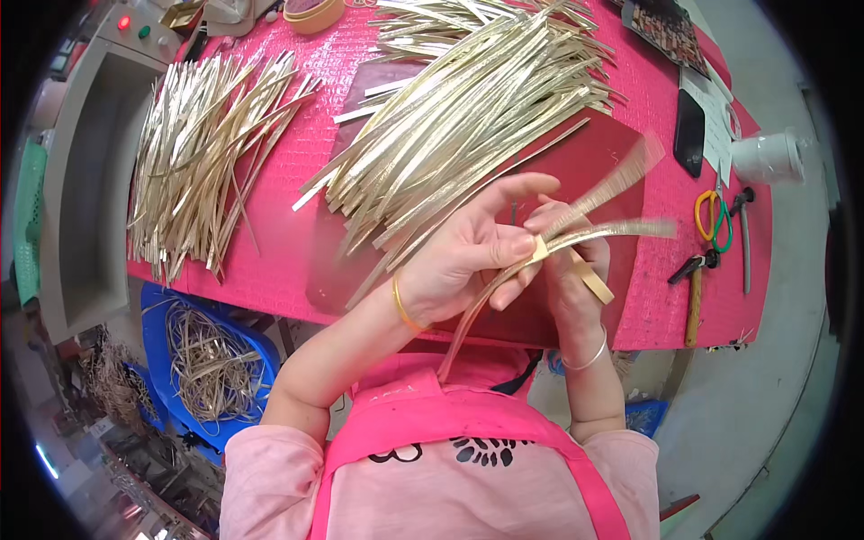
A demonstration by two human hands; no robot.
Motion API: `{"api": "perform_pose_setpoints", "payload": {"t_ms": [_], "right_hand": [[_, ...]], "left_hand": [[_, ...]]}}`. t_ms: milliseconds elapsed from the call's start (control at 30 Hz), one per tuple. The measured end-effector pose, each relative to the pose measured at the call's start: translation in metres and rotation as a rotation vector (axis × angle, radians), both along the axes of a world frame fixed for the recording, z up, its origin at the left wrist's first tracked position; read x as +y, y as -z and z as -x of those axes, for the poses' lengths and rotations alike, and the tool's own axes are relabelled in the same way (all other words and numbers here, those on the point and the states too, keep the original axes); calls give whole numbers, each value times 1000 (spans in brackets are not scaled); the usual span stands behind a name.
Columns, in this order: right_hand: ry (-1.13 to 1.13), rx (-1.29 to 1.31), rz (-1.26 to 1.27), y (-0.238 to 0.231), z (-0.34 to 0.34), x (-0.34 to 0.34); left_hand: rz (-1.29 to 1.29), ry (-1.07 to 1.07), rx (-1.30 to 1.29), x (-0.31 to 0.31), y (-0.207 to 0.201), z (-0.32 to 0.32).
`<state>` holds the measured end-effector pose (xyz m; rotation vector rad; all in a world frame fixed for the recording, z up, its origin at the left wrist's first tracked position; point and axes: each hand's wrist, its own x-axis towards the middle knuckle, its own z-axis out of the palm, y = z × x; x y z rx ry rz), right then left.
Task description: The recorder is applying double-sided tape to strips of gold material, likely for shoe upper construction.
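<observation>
My left hand (468, 247), with a yellow bangle at the wrist, pinches a bundle of thin gold strips (576, 236) between thumb and fingers. A short piece of pale tape (539, 249) lies around the strips beside my left thumb. Past it the strips fan out to the right in two blurred groups; their other ends hang toward my apron. My right hand (576, 270), with a silver bangle, is closed behind the strips and holds a roll of cream tape (594, 283). Its fingertips are partly hidden. Both hands are above a dark red mat (585, 166).
A large gold strip pile (477, 117) lies ahead, a smaller pile (202, 153) at left. Right on the pink table (288, 216) are scissors (723, 225), hammers (694, 306), a phone (689, 132) and a white roll (767, 159). A blue basket (157, 351) of strips stands below left.
</observation>
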<state>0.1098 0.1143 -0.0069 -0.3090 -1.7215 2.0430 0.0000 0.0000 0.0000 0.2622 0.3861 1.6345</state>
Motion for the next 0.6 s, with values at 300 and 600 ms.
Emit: {"api": "perform_pose_setpoints", "payload": {"t_ms": [300, 600], "right_hand": [[187, -59, -407, -30, 3, -12], [114, 88, 11, -17, 14, -20]], "left_hand": [[300, -429, 497, -6, -29, -12], [380, -291, 389, -5, -29, -4]]}}
